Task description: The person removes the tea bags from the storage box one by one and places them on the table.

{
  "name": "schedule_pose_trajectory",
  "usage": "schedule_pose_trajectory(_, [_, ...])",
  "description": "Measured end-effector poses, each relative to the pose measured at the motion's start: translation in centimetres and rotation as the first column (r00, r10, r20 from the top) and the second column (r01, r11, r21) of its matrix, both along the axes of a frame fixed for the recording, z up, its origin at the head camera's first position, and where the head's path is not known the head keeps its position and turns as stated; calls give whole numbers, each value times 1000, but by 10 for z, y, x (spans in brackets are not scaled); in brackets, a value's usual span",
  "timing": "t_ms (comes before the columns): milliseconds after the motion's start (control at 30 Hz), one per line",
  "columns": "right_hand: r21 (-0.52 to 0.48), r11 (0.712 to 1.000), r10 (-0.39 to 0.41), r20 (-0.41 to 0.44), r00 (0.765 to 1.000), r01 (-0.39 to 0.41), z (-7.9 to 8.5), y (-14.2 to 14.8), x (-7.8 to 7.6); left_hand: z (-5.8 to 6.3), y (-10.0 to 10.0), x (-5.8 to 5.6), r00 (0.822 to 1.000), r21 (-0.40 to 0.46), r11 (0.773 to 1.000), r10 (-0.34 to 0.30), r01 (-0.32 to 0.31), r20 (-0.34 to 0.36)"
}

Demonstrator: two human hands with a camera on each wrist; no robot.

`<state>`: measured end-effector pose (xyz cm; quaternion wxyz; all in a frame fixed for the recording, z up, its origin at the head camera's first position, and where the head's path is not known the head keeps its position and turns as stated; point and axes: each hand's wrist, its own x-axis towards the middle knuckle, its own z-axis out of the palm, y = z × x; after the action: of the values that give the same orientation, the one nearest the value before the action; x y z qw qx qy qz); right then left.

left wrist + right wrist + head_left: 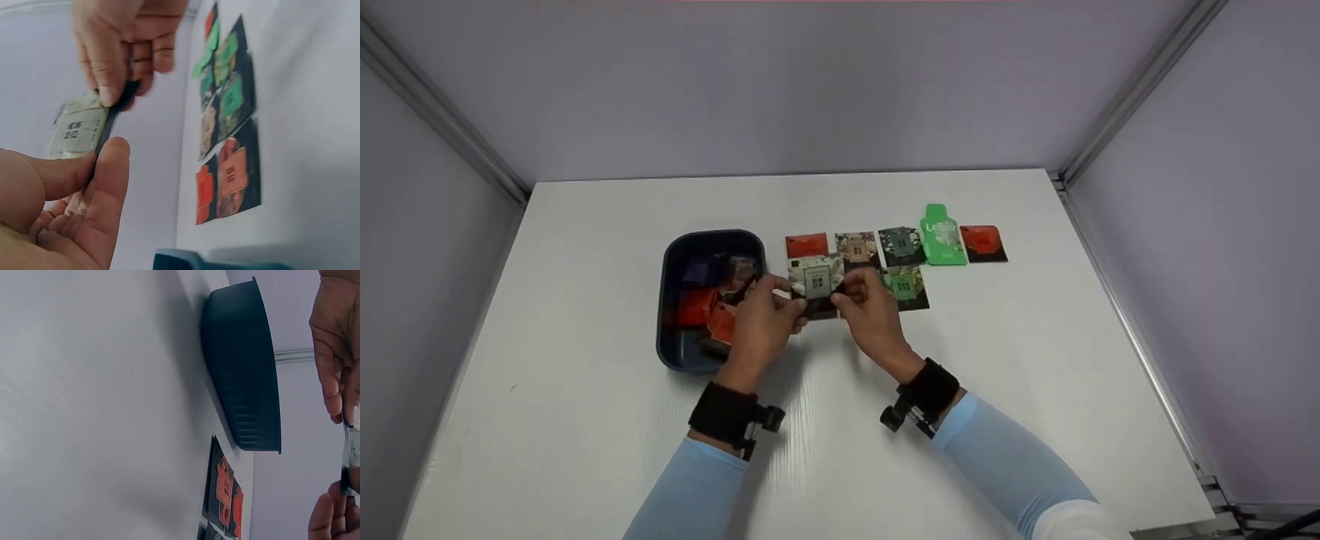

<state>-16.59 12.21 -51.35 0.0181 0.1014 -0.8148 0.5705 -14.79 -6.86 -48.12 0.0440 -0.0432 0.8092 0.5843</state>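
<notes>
A square sachet (817,279) with a pale floral print, a grey label and a dark lower band is held up over the table. My left hand (765,319) pinches its left lower corner between thumb and fingers. Its right side is pinched by my right hand (874,319). In the left wrist view the sachet (76,126) shows tilted, raised off the table, with printed characters facing out. Under and behind the hands lie flat sachets: an orange-red one (232,174), partly hidden in the head view, and one with a green label (906,286).
A dark blue bin (662,307) holding several loose sachets stands left, close to my left hand. The back row has a red sachet (808,244), a tan one (856,244), a dark floral one (901,244), a green spouted pouch (943,238) and another red sachet (983,241).
</notes>
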Motion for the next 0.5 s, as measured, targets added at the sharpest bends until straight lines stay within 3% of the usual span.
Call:
schedule_pose_trajectory(133, [-32,999,-17,-16,1000,16,-4,5,1,-11,10,1,999,-110,994,3,-8,-46])
schedule_pose_trajectory(300, [4,1000,-9,-52,999,9,-10,9,0,-20,19,1,991,-285,958,-44,7,-125])
schedule_pose_trajectory(500, [-20,993,-118,-17,993,118,-25,22,1,-30,28,3,971,-365,928,-147,69,-189])
